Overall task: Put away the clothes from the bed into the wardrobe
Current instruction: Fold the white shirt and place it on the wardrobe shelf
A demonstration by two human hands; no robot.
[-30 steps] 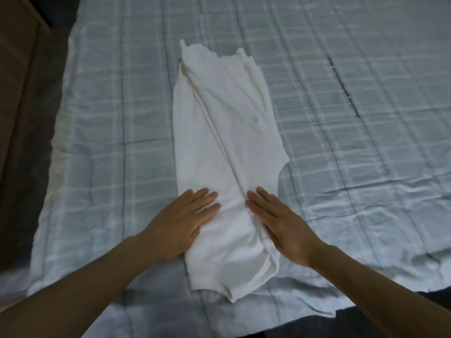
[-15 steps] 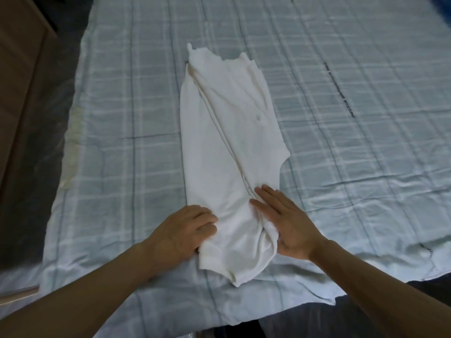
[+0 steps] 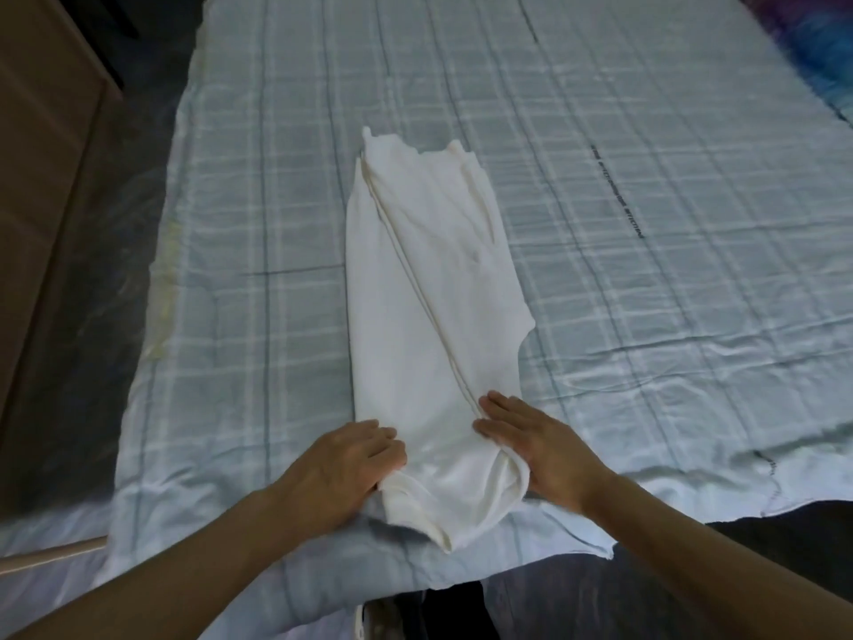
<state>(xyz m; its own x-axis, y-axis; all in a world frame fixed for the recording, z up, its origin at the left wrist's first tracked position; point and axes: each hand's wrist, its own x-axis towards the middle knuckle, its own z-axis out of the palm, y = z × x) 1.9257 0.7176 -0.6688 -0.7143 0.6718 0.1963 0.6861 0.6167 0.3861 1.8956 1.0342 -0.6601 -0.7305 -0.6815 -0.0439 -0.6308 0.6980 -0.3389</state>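
White garment point(image 3: 429, 293), folded into a long strip, lies on the bed point(image 3: 646, 316) running away from the left hand point(image 3: 346, 464), which curls round its near edge, and the right hand point(image 3: 540, 450), pressing flat on it, so folding seems unfinished and storing not begun

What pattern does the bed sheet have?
The bed sheet is pale blue plaid with white and dark lines; head view.

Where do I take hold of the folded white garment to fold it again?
Grip the near end of the white garment at its two long edges, coming from the near side of the bed, left hand and right hand where they sit now. It lies as a narrow strip running away, so that end should lift evenly.
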